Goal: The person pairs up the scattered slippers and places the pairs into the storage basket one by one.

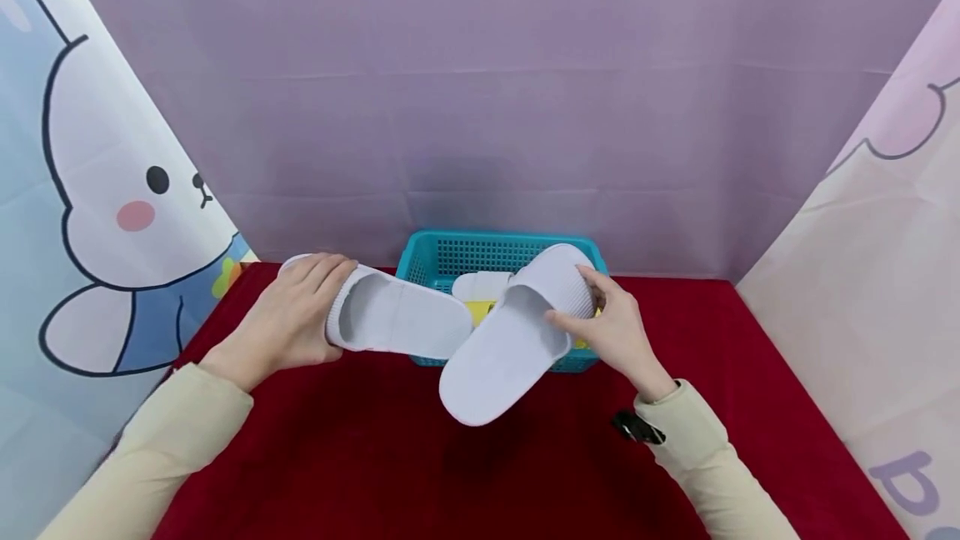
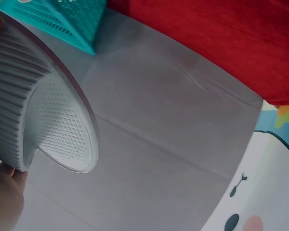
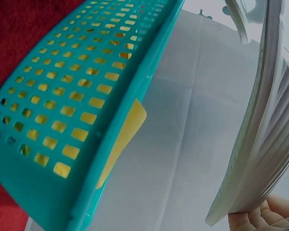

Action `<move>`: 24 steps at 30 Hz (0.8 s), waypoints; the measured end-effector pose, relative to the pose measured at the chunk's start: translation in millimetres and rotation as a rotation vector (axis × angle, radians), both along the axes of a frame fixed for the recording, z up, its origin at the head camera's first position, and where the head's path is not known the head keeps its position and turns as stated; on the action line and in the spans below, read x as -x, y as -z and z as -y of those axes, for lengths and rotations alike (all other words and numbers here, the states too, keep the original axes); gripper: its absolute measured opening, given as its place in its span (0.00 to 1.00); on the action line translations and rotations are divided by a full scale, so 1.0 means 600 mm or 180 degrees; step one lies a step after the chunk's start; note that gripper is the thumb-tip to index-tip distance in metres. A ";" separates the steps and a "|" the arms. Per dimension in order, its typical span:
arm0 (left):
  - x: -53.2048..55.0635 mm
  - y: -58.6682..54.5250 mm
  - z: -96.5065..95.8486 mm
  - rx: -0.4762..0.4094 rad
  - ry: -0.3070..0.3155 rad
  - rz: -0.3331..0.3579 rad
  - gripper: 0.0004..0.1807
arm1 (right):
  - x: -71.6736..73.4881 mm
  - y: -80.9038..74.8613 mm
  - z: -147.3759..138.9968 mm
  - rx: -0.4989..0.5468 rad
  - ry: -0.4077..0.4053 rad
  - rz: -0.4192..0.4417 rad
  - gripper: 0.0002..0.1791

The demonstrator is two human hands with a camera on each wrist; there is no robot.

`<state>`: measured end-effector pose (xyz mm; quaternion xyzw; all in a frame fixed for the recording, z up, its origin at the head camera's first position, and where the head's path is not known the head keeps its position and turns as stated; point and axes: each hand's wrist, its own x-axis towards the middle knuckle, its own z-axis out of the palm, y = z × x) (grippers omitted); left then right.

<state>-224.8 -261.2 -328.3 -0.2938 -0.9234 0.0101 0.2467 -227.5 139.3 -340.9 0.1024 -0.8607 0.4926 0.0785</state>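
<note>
My left hand (image 1: 288,319) grips a white slide slipper (image 1: 423,319) around its ribbed strap, the heel pointing right. A second white slipper (image 1: 498,365) is in my right hand (image 1: 618,327), thumb and fingers pinching its strap, the heel toward me. Both are raised, and their heel ends overlap in the head view. Behind them stands a turquoise mesh basket (image 1: 517,237), partly hidden by the slippers. Inside it lie a white piece (image 1: 480,284), which looks like part of another slipper, and something yellow (image 1: 478,311).
Red cloth (image 1: 337,457) covers the table. A lilac curtain (image 1: 480,107) hangs right behind the basket, with printed cartoon cloth (image 1: 135,165) at the left and a pale printed panel (image 1: 885,273) at the right. A black band (image 1: 637,427) shows at the right cuff.
</note>
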 end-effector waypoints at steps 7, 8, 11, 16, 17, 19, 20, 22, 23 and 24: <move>-0.007 0.003 -0.026 -0.0162 -0.0040 0.0010 0.58 | 0.002 0.000 -0.009 0.0031 0.0228 -0.0129 0.44; -0.007 0.003 -0.030 -0.0182 -0.0060 0.0020 0.58 | 0.003 0.000 -0.009 0.0026 0.0264 -0.0142 0.44; -0.009 0.006 -0.041 -0.0207 -0.0117 0.0020 0.59 | 0.005 0.003 -0.012 -0.0005 0.0371 -0.0196 0.44; -0.010 0.012 -0.058 -0.0175 -0.0149 -0.0014 0.59 | 0.010 0.011 -0.017 -0.0009 0.0532 -0.0344 0.43; -0.010 0.014 -0.062 -0.0172 -0.0149 -0.0014 0.59 | 0.011 0.012 -0.018 0.0006 0.0553 -0.0370 0.43; -0.009 0.016 -0.067 -0.0176 -0.0153 0.0000 0.59 | 0.012 0.013 -0.018 0.0045 0.0589 -0.0405 0.42; -0.009 0.017 -0.070 -0.0180 -0.0154 0.0003 0.59 | 0.013 0.013 -0.017 0.0067 0.0606 -0.0420 0.42; -0.008 0.020 -0.074 -0.0198 -0.0155 0.0008 0.59 | 0.013 0.014 -0.015 0.0100 0.0641 -0.0446 0.42; -0.008 0.021 -0.075 -0.0212 -0.0155 0.0003 0.59 | 0.014 0.015 -0.014 0.0122 0.0660 -0.0454 0.42; -0.008 0.022 -0.077 -0.0225 -0.0152 -0.0005 0.60 | 0.014 0.016 -0.013 0.0142 0.0685 -0.0462 0.41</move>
